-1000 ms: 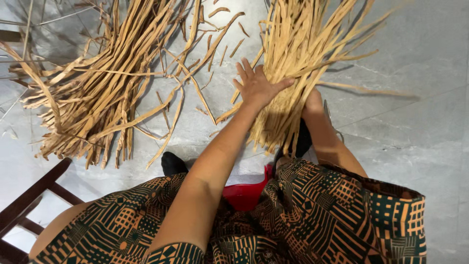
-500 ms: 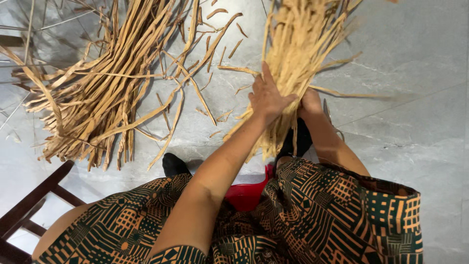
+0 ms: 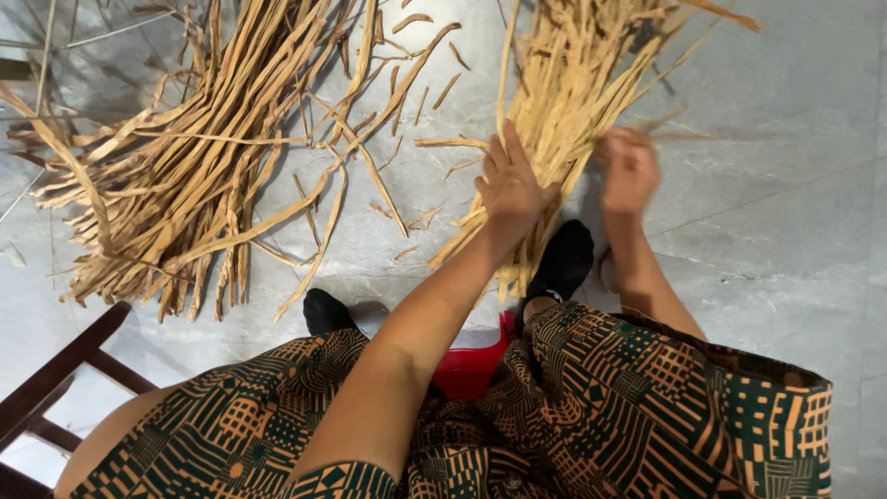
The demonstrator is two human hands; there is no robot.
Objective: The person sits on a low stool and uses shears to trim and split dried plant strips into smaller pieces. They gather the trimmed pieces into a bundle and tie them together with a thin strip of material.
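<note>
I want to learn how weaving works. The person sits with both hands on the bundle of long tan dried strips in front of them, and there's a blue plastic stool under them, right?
Not quite: the head view shows the plastic stool is red, not blue. Both the left hand and right hand do rest on the bundle of long tan dried strips.

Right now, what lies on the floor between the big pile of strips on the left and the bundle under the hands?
In the head view, a few loose strips and short scraps on grey floor.
</note>
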